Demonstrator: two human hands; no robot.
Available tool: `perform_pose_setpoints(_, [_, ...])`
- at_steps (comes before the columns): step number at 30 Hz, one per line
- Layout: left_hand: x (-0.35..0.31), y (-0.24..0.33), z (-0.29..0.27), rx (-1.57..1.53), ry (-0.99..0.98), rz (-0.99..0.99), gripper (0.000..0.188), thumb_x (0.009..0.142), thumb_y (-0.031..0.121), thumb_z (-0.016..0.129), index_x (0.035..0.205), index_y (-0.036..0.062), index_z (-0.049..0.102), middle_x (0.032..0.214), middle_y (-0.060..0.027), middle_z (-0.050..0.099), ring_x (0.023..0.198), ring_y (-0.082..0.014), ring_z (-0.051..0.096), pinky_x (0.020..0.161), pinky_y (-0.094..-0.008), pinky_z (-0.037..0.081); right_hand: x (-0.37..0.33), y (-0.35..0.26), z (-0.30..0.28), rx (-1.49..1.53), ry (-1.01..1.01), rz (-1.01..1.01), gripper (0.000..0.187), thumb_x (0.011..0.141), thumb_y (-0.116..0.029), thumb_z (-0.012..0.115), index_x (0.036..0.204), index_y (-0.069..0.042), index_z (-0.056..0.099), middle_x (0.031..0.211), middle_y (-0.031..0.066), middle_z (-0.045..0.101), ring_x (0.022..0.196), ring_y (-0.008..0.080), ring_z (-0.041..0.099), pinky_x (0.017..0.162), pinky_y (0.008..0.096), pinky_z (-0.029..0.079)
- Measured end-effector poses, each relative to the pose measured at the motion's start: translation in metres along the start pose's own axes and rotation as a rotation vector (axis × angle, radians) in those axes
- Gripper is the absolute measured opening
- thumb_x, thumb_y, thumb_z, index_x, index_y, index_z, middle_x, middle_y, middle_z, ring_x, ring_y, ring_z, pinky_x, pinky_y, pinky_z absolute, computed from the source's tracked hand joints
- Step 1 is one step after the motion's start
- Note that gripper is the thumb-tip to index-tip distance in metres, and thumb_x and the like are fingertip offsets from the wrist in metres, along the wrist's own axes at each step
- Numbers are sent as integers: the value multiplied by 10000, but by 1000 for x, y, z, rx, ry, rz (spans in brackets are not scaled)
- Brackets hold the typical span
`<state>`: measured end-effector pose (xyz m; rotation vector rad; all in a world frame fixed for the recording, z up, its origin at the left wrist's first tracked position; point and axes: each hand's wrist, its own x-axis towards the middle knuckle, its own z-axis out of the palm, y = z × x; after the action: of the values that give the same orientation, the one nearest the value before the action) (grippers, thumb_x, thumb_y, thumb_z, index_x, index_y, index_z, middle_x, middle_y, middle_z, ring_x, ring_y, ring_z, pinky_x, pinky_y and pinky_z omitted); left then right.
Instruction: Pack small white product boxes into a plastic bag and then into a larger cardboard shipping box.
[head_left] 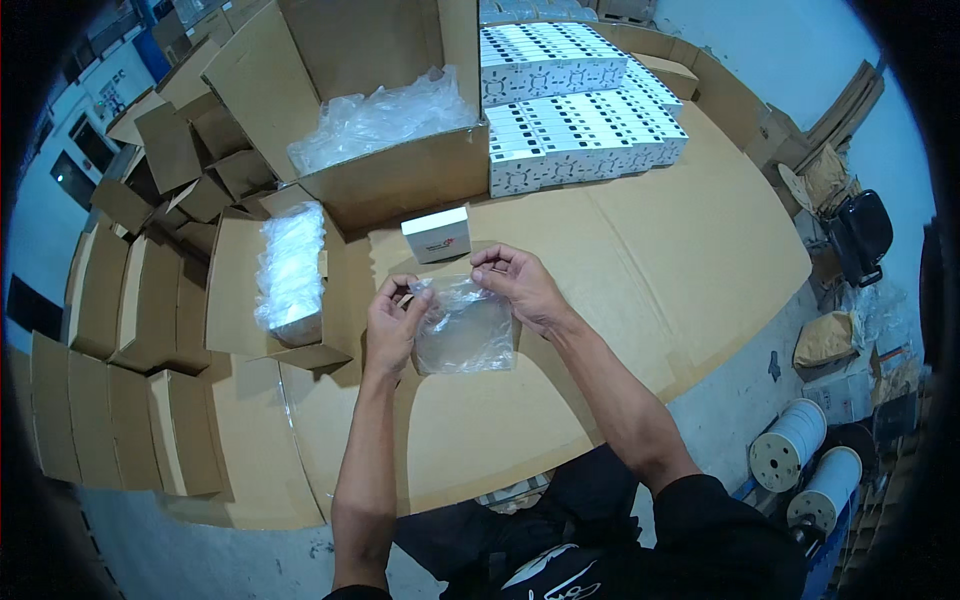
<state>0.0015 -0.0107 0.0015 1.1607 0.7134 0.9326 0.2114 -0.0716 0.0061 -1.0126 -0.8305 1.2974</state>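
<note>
Before us spreads a tabletop (720, 285), its surface faced with flat brown cardboard (560, 235); a crease (628, 250) crosses it toward two o'clock, and a seam (290, 420) runs toward eight. At eleven o'clock we see a large open corrugated carton (400, 180) resting on it, and at ten a smaller open corrugated carton (320, 352) just beside. Stacked white patterned boxes (570, 155) stand between twelve and one. Near the middle, toward eleven, a small white box (437, 235) stands by itself.

Plastic bag (465, 335) is clear; small box (436, 236) is white with red mark; stacked boxes (585, 145) are white, dark-patterned; surface (710, 240) is tan.
</note>
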Motion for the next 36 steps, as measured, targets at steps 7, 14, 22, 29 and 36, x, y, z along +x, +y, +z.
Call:
perform_pose_setpoints(7, [3, -4, -5, -163, -8, -13, 134, 992, 115, 674, 1069, 72, 573, 933, -1, 595, 835, -97, 605, 714, -259, 541, 5, 7, -7, 227, 30, -108, 299, 911, 35, 712, 1176, -12, 581, 999, 26, 624, 895, 98, 610, 810, 232, 516])
perform_pose_setpoints(14, [3, 1, -14, -284, -43, -20, 104, 1027, 181, 629, 1032, 118, 546, 918, 24, 607, 805, -64, 589, 698, -263, 562, -2, -7, 9, 196, 166, -81, 307, 948, -53, 701, 1224, -20, 570, 1013, 32, 648, 895, 98, 618, 748, 240, 508])
perform_pose_setpoints(22, [0, 5, 3, 51, 217, 41, 115, 1060, 217, 578, 1059, 116, 523, 867, 11, 613, 701, -56, 506, 638, -236, 455, -8, 4, 21, -295, 111, -29, 186, 1013, -132, 636, 1152, -10, 621, 869, 11, 657, 757, 51, 580, 657, 235, 482])
perform_pose_setpoints(29, [4, -6, -14, 280, 337, 138, 112, 1062, 178, 549, 1026, 76, 519, 795, 9, 570, 675, -52, 441, 586, -244, 368, -8, -14, 9, -585, 292, -489, 293, 943, -45, 637, 1235, -61, 608, 915, 67, 665, 802, 119, 596, 671, 282, 516])
perform_pose_setpoints(36, [2, -2, -12, 106, 183, 11, 179, 1077, 245, 521, 1054, 68, 527, 787, 1, 558, 708, -65, 506, 635, -248, 430, -7, -15, 7, -1190, -35, -1040, 289, 844, -28, 677, 1132, -51, 685, 1127, 107, 703, 1084, 230, 659, 764, 354, 560])
